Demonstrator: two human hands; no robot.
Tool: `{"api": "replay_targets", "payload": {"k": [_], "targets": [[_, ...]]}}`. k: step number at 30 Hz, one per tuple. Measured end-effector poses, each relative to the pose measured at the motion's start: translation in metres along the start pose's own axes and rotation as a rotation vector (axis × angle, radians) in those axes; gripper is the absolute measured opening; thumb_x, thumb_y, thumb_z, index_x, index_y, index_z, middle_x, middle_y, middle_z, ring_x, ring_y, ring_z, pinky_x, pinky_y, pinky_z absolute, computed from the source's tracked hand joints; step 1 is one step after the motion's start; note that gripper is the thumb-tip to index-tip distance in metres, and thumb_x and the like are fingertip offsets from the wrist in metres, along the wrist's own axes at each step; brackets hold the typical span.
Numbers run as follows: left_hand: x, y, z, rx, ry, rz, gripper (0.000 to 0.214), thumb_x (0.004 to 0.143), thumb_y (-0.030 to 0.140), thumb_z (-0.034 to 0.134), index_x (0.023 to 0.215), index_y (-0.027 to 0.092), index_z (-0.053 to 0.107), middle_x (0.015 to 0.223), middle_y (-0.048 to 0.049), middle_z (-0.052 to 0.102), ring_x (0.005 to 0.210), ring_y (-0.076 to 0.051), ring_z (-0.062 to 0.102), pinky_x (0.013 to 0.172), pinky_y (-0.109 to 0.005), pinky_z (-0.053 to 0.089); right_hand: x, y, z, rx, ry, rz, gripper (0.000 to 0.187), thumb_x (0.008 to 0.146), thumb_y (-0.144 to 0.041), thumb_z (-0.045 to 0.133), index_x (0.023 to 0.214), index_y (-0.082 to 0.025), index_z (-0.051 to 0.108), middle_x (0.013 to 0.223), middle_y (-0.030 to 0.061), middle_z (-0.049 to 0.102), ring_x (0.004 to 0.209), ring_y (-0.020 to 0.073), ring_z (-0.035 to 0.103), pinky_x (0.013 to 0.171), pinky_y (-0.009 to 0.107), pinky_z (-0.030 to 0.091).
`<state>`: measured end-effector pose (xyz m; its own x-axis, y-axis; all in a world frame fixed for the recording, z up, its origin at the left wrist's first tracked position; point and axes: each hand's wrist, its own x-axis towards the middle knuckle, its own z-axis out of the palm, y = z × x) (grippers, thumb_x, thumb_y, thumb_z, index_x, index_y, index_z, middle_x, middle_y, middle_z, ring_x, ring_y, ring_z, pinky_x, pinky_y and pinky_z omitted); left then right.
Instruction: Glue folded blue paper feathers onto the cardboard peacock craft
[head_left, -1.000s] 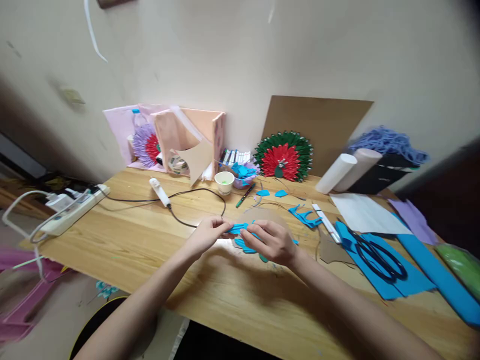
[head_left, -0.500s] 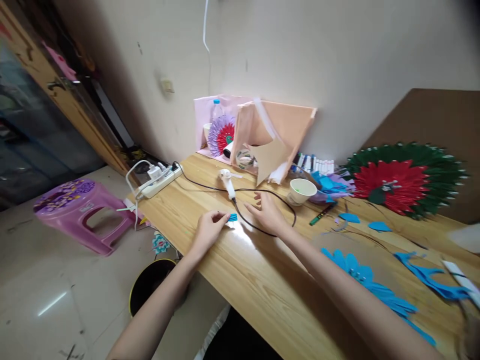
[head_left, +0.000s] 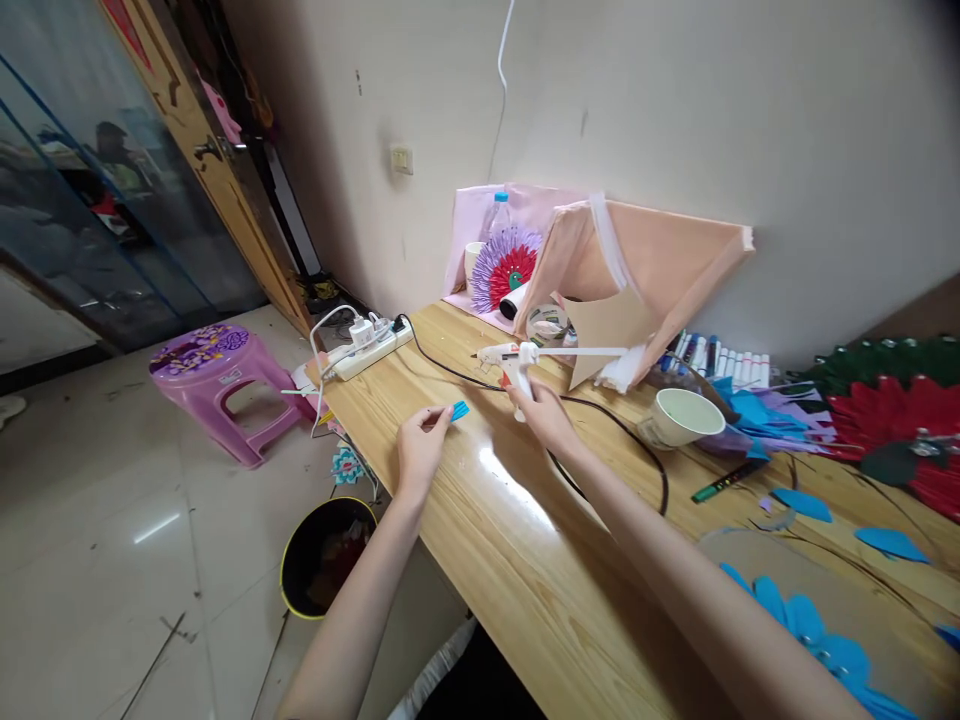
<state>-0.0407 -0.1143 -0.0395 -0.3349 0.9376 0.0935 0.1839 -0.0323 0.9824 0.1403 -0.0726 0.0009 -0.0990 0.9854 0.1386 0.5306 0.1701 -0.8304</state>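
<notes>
My left hand (head_left: 420, 448) pinches a small folded blue paper piece (head_left: 459, 410) just above the wooden table's (head_left: 480, 500) left edge. A little to the right, my right hand (head_left: 546, 412) is closed round the handle of a white hot glue gun (head_left: 517, 363), whose nozzle points left and whose glue stick juts out to the right. Its black cable (head_left: 622, 432) loops across the table behind my right forearm. A blue paper fan on brown card (head_left: 817, 640) lies at the lower right.
A white power strip (head_left: 367, 345) sits on the table's far left corner. A paper cup (head_left: 681, 416), a green marker (head_left: 724, 481), a peach foam box (head_left: 660, 270) and red-green paper fans (head_left: 892, 420) stand farther back. On the floor are a pink stool (head_left: 214, 370) and a black bin (head_left: 326, 555).
My view has swung left. My right hand reached forward and picked the glue gun up off the table. My left hand kept hold of the blue piece.
</notes>
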Motion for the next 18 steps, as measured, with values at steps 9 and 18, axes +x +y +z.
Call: {"api": "replay_targets", "payload": {"k": [9,18], "targets": [[-0.003,0.005,-0.003,0.014,0.069,-0.007,0.027,0.075,0.039,0.06,0.081,0.014,0.068,0.085,-0.0077,0.071,0.081,-0.019,0.064,0.078,-0.03,0.049,-0.056,-0.011,-0.024,0.131,-0.297,-0.006,0.035,0.084,-0.049,0.044,0.077,-0.018,0.057,0.066,-0.001,0.049,0.062,0.0142,0.047,0.058,0.026,0.037],[-0.004,0.004,-0.001,-0.012,0.068,0.012,0.026,0.074,0.037,0.062,0.081,0.013,0.069,0.083,-0.0088,0.071,0.078,-0.019,0.065,0.076,-0.029,0.049,-0.058,-0.012,-0.018,0.064,-0.314,-0.02,0.039,0.085,-0.049,0.04,0.06,-0.019,0.043,0.062,-0.0013,0.042,0.059,0.013,0.041,0.054,0.025,0.034]]}}
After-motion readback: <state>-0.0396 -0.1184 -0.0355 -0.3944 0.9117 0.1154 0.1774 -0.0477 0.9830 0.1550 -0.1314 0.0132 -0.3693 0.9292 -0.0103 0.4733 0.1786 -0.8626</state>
